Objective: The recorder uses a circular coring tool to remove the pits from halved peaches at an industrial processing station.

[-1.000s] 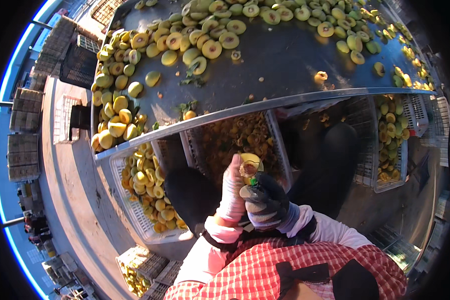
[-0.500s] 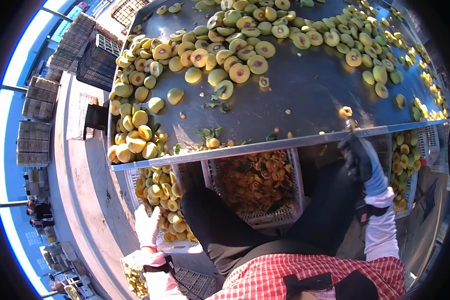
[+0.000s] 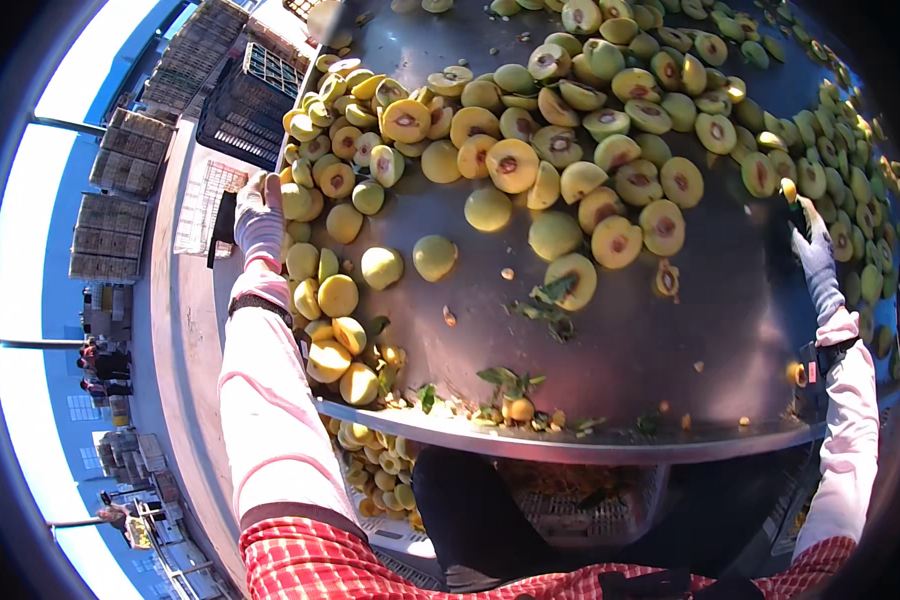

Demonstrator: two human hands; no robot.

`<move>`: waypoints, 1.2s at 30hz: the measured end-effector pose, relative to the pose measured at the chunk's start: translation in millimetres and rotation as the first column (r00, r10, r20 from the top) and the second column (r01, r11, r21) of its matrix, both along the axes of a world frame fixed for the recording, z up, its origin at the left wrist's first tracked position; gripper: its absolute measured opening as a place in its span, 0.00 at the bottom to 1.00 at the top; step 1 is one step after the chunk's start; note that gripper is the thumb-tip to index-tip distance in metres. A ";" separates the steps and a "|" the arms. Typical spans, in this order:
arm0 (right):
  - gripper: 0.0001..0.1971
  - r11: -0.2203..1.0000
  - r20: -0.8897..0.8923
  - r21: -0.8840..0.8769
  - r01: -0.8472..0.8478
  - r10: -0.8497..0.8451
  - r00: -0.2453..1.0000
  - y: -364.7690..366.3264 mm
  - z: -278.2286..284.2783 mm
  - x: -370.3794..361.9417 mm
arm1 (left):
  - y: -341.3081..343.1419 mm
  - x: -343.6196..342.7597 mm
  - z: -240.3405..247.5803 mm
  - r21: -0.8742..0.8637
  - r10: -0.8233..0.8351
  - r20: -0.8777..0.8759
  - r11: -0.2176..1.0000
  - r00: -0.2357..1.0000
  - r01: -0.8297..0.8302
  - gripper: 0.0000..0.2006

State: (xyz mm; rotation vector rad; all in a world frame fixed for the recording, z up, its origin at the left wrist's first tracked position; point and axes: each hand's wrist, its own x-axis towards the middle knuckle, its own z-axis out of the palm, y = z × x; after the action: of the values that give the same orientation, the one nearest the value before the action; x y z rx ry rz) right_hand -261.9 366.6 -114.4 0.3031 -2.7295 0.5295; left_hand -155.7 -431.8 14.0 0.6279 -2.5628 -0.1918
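Observation:
Halved yellow-green stone fruits [image 3: 511, 165], many with brown pit hollows showing, lie in a thick band across the metal table [image 3: 610, 370]. My left hand [image 3: 260, 205], in a pale glove, is at the table's left edge beside the fruit; its fingers are too foreshortened to read. Over at the right, my gloved right hand [image 3: 817, 245] is closed, reaching over the table towards the heaped halves. A small yellow fruit piece [image 3: 788, 190] shows at its fingertips, with something dark beneath it that I cannot make out.
Leaves [image 3: 510, 382] and scraps lie along the table's raised near rim [image 3: 570, 446]. Below it stand crates, one with fruit halves [image 3: 375, 470]. Black crates [image 3: 240, 120] and stacked crates [image 3: 110, 235] are at the left, with people [image 3: 100, 365] farther off.
My view has moved closer over the table. The left hand has risen from beside the lower fruit crate to the table's left edge. My right hand has reached from the near rim to the far right.

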 end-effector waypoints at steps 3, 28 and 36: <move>0.22 0.994 -0.035 -0.112 -0.007 0.003 0.999 -24.6 -17.0 4.2 | -60.6 -15.7 -10.6 0.082 0.098 0.113 0.991 0.989 -0.108 0.39; 0.29 0.950 -0.076 0.204 0.234 -0.223 0.972 -12.6 -40.2 -33.5 | 79.6 -98.2 -23.4 0.726 -0.590 -0.355 0.314 0.725 0.611 0.24; 0.27 0.958 -0.137 0.176 0.227 -0.204 0.969 -35.2 -32.1 -30.2 | -50.9 -231.3 -68.8 0.851 -0.276 -0.211 0.421 0.938 0.316 0.28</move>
State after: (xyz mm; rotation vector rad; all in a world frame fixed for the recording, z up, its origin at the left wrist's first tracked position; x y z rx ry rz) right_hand -292.1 331.4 -146.6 0.0764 -2.6577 0.1842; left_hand -387.0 -482.7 -54.8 0.4517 -2.3447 -1.7325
